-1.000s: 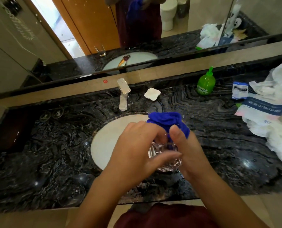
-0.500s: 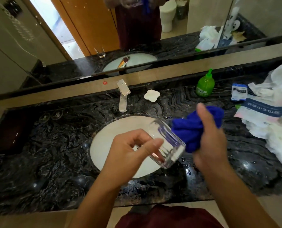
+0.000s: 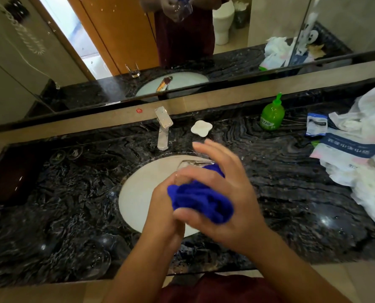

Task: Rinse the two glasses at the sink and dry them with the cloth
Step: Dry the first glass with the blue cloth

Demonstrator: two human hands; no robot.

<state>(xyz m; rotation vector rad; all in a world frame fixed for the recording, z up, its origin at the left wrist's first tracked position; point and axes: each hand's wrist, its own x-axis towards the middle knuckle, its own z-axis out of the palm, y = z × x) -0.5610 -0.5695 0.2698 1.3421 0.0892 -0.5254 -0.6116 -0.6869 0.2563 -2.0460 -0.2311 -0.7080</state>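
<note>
Over the white sink (image 3: 138,193), my left hand (image 3: 164,211) grips a clear glass (image 3: 194,164); only part of its rim shows beyond my fingers. My right hand (image 3: 232,193) wraps a crumpled blue cloth (image 3: 202,200) against the glass, thumb under the cloth and the outer fingers spread above it. The second clear glass (image 3: 96,262) stands on the dark marble counter (image 3: 280,193) at the front left of the sink, apart from both hands.
A chrome faucet (image 3: 163,127) stands behind the sink, with a white soap dish (image 3: 201,127) beside it. A green pump bottle (image 3: 272,114) sits at the back right. White plastic bags and packets (image 3: 366,162) cover the counter's right end. A mirror runs along the back.
The right hand brought the blue cloth back from the right onto the glass and now covers it. The left hand turned the glass, so most of it is hidden.
</note>
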